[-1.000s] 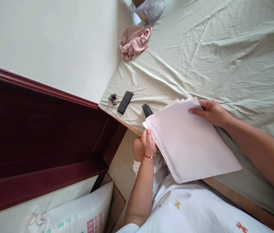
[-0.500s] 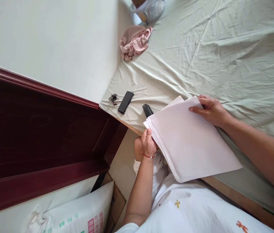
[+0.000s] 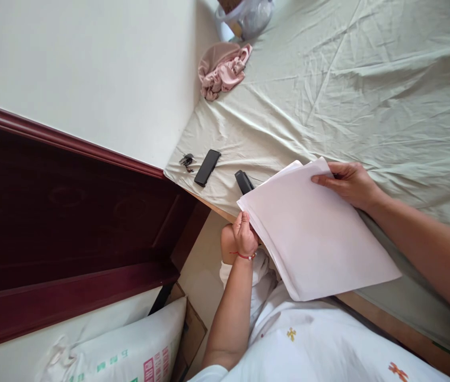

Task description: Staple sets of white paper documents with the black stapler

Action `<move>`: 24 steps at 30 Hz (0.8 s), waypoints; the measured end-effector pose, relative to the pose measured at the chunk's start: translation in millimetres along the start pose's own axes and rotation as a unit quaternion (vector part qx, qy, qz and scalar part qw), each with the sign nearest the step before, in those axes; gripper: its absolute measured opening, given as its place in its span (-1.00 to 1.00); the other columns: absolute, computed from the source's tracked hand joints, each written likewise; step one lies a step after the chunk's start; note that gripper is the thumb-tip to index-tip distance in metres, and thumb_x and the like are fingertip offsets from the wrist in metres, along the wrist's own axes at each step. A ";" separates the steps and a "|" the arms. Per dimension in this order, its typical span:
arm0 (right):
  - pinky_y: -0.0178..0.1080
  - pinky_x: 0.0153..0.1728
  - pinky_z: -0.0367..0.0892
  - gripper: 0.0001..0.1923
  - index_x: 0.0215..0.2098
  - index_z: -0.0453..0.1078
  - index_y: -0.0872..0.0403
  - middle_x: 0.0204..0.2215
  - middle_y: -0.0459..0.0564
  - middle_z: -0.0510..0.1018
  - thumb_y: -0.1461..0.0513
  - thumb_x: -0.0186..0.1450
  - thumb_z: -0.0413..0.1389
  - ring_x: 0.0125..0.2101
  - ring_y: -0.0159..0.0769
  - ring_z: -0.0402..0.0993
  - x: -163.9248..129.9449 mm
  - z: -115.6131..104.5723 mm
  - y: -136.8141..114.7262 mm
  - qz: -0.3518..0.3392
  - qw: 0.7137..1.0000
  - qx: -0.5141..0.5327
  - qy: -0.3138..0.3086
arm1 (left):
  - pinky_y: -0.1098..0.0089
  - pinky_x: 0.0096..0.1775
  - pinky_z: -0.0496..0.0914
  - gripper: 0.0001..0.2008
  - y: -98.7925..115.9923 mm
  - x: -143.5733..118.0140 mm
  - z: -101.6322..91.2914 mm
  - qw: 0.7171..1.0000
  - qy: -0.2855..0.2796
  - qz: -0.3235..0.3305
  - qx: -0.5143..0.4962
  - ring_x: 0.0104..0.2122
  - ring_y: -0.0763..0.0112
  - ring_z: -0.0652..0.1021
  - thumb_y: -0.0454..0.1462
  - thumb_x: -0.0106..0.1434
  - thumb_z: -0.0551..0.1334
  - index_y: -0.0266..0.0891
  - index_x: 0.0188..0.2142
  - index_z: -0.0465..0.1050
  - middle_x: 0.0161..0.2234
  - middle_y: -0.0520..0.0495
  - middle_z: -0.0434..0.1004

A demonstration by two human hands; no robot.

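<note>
Several sheets of white paper [image 3: 320, 233] lie loosely together above my lap, tilted over the bed's edge. My left hand [image 3: 244, 233], with a red string bracelet at the wrist, pinches their left edge, thumb on top. At the far right corner my right hand [image 3: 346, 182] grips the sheets between thumb and fingers; the fingertips are hidden behind the paper. A black stapler-like object [image 3: 243, 181] rests on the sheet just beyond the paper's left corner, partly covered by it.
On the pale green bedsheet [image 3: 288, 122] lie a black phone [image 3: 207, 167], keys [image 3: 187, 160] and a pink cloth [image 3: 224, 69]. A clear plastic basket [image 3: 251, 21] stands farther back. Left are a dark red wooden panel [image 3: 69, 196] and a white printed sack [image 3: 129, 345].
The sheets look slightly more evenly stacked at the left edge, with fewer edges fanned out. Both hands keep nearly the same place.
</note>
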State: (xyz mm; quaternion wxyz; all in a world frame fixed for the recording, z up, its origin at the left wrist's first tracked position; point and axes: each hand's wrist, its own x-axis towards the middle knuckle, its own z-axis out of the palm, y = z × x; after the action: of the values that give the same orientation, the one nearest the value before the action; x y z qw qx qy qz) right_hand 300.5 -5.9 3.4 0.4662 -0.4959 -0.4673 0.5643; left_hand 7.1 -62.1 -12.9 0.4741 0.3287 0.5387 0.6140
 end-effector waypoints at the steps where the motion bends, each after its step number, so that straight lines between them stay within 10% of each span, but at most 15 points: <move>1: -0.27 -0.55 0.33 -0.58 -0.32 0.63 0.06 -0.51 -0.07 0.54 -0.09 0.10 0.43 -0.52 -0.31 0.42 -0.4 0.5 -0.8 0.006 1.000 -0.001 0.001 | 0.33 -0.10 0.49 -0.60 -0.3 -0.1 0.2 1.000 0.005 0.001 0.001 -0.24 0.30 0.62 0.09 0.17 0.47 -0.18 -0.25 0.63 -0.26 -0.07 0.69; 24: -0.31 -0.57 0.11 -0.61 -0.48 0.37 0.05 -0.58 -0.15 0.33 -0.03 0.22 0.34 -0.56 -0.42 0.20 -6.5 6.5 -11.2 -0.018 0.996 -0.089 0.023 | 0.43 -0.31 0.33 -0.49 -3.1 -2.2 -5.3 0.992 0.046 0.061 0.105 -0.44 0.45 0.38 0.18 0.26 0.35 -0.22 -0.45 0.46 -0.49 0.05 0.42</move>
State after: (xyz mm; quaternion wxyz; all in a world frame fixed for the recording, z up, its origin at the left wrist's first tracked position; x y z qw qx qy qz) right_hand 295.2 -11.3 15.8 0.4408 -0.5394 -0.5137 0.5008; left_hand 3.7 -66.1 -16.7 0.3731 0.3802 0.6004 0.5964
